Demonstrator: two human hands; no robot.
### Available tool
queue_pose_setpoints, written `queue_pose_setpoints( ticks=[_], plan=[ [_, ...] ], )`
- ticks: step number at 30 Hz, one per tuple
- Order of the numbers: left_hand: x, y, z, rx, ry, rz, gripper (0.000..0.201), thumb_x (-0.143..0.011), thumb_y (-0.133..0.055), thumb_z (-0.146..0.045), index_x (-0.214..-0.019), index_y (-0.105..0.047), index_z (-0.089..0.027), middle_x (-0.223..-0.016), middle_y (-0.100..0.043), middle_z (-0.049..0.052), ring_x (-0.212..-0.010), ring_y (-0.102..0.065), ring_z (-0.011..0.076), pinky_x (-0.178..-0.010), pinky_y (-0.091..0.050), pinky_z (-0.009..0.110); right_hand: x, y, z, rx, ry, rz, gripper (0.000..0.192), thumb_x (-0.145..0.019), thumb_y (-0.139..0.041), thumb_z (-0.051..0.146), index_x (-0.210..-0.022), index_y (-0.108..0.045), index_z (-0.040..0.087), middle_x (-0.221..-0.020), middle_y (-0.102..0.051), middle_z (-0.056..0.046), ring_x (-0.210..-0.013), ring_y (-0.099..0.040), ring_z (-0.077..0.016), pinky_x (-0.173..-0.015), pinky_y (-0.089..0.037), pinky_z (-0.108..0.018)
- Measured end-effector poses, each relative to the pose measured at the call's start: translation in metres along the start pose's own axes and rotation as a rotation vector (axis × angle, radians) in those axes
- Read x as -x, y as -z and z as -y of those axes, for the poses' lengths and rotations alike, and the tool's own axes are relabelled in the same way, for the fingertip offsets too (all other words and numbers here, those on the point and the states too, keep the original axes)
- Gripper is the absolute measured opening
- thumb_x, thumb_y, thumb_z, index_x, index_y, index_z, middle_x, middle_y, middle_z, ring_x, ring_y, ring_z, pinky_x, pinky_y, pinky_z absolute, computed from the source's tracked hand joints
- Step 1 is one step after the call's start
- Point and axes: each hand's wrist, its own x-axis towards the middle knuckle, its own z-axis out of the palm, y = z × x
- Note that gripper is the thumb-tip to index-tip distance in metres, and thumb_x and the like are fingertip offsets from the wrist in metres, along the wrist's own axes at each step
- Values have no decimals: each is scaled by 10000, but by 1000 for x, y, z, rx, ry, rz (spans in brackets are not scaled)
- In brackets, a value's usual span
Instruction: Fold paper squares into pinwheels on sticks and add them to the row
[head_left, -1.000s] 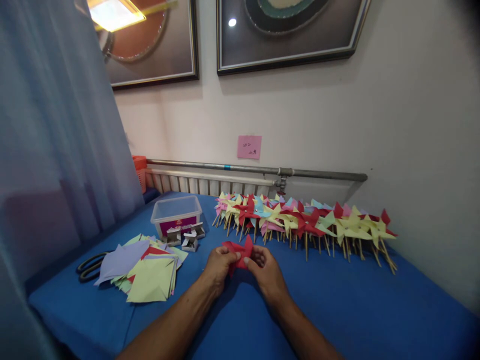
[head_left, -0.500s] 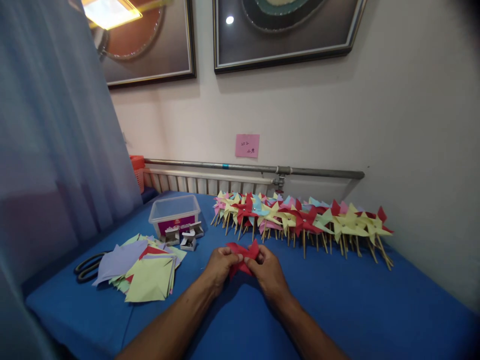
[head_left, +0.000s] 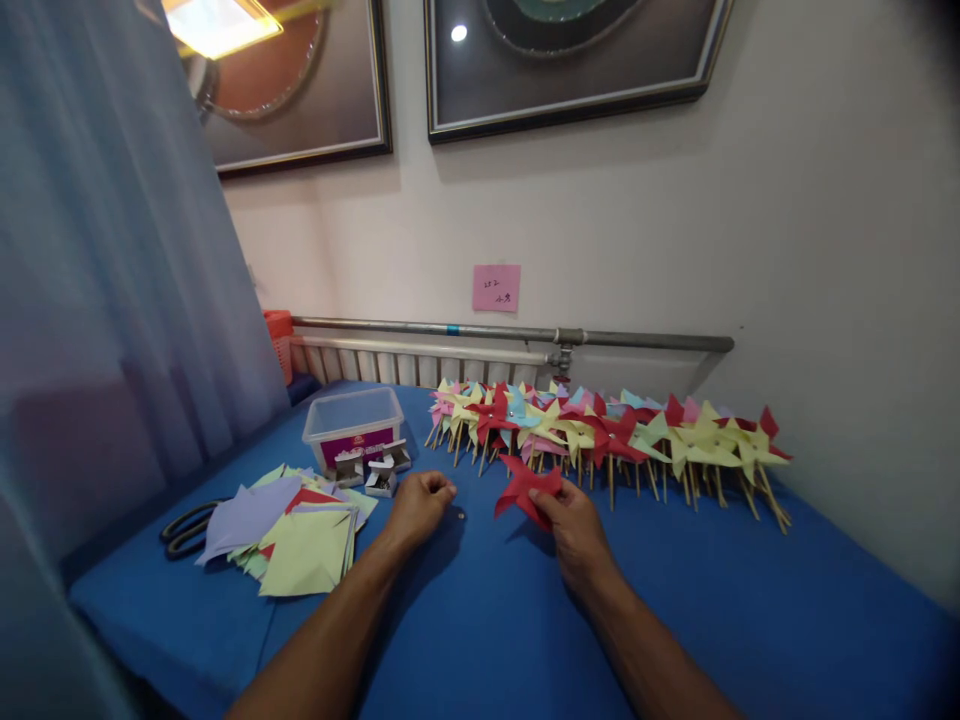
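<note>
A: We have the folded red paper pinwheel head (head_left: 525,488) pinched in our right hand (head_left: 574,525), lifted just above the blue table (head_left: 675,610), near the row of finished paper pinwheels on wooden sticks (head_left: 607,435).

B: And our left hand (head_left: 418,503)?

A: Its fingers are curled together near a small metal pin (head_left: 460,515) on the table; whether they grip anything, we cannot tell.

B: Then we'd keep the folded tips pressed at the centre so they don't spring apart.
</note>
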Motion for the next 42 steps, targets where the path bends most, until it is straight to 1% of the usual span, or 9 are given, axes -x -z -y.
queue_pose_setpoints(
  ticks=[6, 11, 15, 20, 26, 30, 32, 35, 42],
  plan=[
    [5, -1, 5, -442, -155, 157, 155, -837, -599, -153, -817, -746, -199, -858, -742, 23, -814, -653, 165, -730, -409, 255, -3, 9, -6, 9, -14, -43, 268, -597, -846, 313, -798, -713, 196, -728, -753, -20, -642, -676, -188, -625, -545, -305],
    [15, -6, -1, -701, -263, 192, 200, -876, -571, -162, -933, -753, -222, -1010, -742, 53, -951, -667, 197, -818, -430, 277, -1, 5, -8, 28, -2, -32, 270, -602, -825, 316, -812, -708, 196, -729, -748, -13, -653, -672, -185, -646, -535, -299],
    [20, -9, -6, -856, -272, 218, 261, -912, -510, -170, -970, -762, -203, -1054, -722, 112, -967, -669, 243, -815, -441, 317, 1, 3, -6, 48, 13, -31, 249, -595, -806, 318, -782, -688, 205, -691, -725, -2, -617, -644, -178, -626, -512, -296],
    [18, -11, -7, -863, -257, 229, 285, -939, -481, -186, -977, -763, -179, -1072, -713, 157, -991, -665, 291, -831, -442, 359, 4, -1, -3, 39, 4, -31, 221, -595, -792, 301, -768, -689, 209, -684, -722, -4, -611, -629, -180, -622, -505, -305],
    [12, -8, -5, -851, -228, 221, 229, -928, -527, -202, -988, -747, -184, -1080, -720, 139, -997, -665, 266, -839, -434, 336, 4, -2, -3, 67, 29, -30, 221, -617, -774, 322, -782, -684, 206, -710, -718, -7, -636, -634, -182, -642, -505, -311],
    [10, -3, -2, -848, -196, 148, 254, -943, -490, -190, -1002, -737, -174, -1050, -720, 125, -974, -663, 243, -818, -428, 316, 4, 0, -3, 48, 34, -25, 229, -626, -774, 332, -798, -683, 211, -711, -718, -1, -627, -632, -179, -635, -502, -306],
    [11, -2, -1, -835, -213, 133, 259, -944, -485, -179, -1006, -737, -176, -1047, -716, 114, -975, -660, 230, -826, -427, 306, 4, 0, -3, 36, 24, -28, 227, -619, -776, 316, -801, -689, 212, -709, -724, -3, -630, -637, -185, -637, -505, -309],
    [14, -5, -5, -847, -263, 172, 255, -943, -495, -180, -988, -746, -196, -1048, -710, 100, -976, -659, 228, -817, -427, 303, 4, -1, -3, 28, 12, -40, 214, -605, -782, 291, -785, -689, 223, -723, -736, -9, -656, -658, -199, -665, -525, -324],
    [15, -14, -11, -906, -278, 181, 292, -968, -462, -219, -986, -750, -173, -1032, -700, 145, -940, -660, 262, -802, -439, 341, 2, 0, -6, 50, 28, -37, 210, -613, -773, 308, -784, -682, 229, -725, -739, -10, -662, -671, -211, -676, -540, -346]
  ],
)
